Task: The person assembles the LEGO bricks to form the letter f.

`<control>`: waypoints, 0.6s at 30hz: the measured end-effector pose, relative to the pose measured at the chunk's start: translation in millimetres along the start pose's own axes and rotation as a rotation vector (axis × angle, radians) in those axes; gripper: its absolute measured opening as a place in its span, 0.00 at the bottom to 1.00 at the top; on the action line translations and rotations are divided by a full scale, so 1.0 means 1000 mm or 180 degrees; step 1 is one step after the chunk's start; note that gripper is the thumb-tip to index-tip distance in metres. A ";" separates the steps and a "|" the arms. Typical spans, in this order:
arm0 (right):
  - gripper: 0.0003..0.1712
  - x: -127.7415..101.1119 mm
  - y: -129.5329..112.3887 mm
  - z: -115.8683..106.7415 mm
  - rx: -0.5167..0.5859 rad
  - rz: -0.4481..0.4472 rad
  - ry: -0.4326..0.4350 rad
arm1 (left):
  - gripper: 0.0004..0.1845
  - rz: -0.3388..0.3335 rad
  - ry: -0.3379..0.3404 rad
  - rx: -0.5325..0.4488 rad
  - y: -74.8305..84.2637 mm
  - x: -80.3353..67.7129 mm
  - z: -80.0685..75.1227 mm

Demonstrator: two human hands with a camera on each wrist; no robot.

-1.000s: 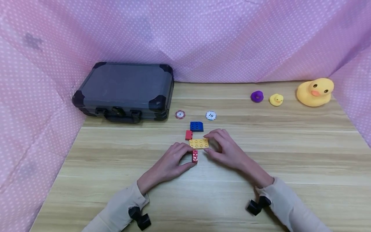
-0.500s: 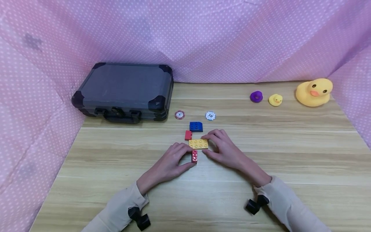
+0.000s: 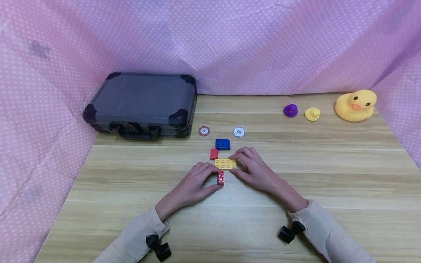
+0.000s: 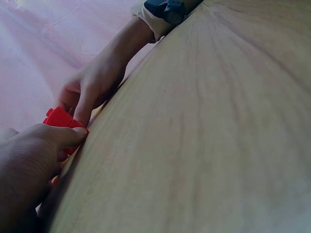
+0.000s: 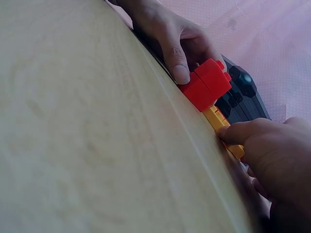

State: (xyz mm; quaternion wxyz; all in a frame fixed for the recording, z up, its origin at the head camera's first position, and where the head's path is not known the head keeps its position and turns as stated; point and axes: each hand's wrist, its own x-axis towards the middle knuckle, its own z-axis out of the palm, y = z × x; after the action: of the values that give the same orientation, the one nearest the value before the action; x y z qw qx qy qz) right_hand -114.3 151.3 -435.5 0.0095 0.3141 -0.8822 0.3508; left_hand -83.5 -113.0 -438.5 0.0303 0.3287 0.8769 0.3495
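Observation:
My left hand [image 3: 195, 184] pinches a red toy brick stack [image 3: 221, 178] between thumb and fingers, its studs facing up. In the right wrist view this red stack shows a seam across it, like two bricks joined. Directly behind it lies a flat yellow brick [image 3: 225, 164] with two rows of studs. My right hand [image 3: 254, 168] pinches the yellow brick at its right end, thumb [image 5: 228, 133] on the near side. A smaller red brick [image 3: 214, 153] lies on its side just behind the yellow one, studs facing right. Beyond it is a blue brick [image 3: 222, 144].
Two poker chips, one red-rimmed [image 3: 204, 131] and one blue-rimmed [image 3: 238, 132], lie behind the bricks. A closed grey case [image 3: 141, 96] stands back left. At the back right are a purple duck [image 3: 291, 110], a small yellow duck [image 3: 312, 114] and a large yellow duck [image 3: 355, 106].
My right hand has shifted slightly left, its fingertips further over the end of the yellow brick. The left hand and the bricks look unmoved.

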 end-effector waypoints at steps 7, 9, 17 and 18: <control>0.20 -0.002 -0.001 -0.001 0.0088 0.0007 0.0016 | 0.21 -0.0047 -0.0040 -0.0011 0.001 0.000 -0.001; 0.20 -0.002 0.000 -0.001 0.0127 0.0010 0.0023 | 0.21 -0.0047 -0.0045 -0.0017 0.001 0.000 -0.001; 0.20 -0.003 0.001 -0.003 0.0189 -0.0020 0.0060 | 0.20 -0.0006 -0.0010 -0.0015 0.001 0.000 -0.001; 0.20 -0.003 0.001 -0.004 0.0201 -0.0018 0.0072 | 0.20 -0.0002 -0.0008 -0.0016 0.001 0.000 -0.001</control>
State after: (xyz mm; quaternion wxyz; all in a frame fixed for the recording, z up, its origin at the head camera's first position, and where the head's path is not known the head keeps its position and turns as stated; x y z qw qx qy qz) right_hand -113.0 155.7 -433.7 0.0106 0.3127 -0.8696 0.3820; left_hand -82.9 -113.3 -436.8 0.0323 0.3287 0.8761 0.3513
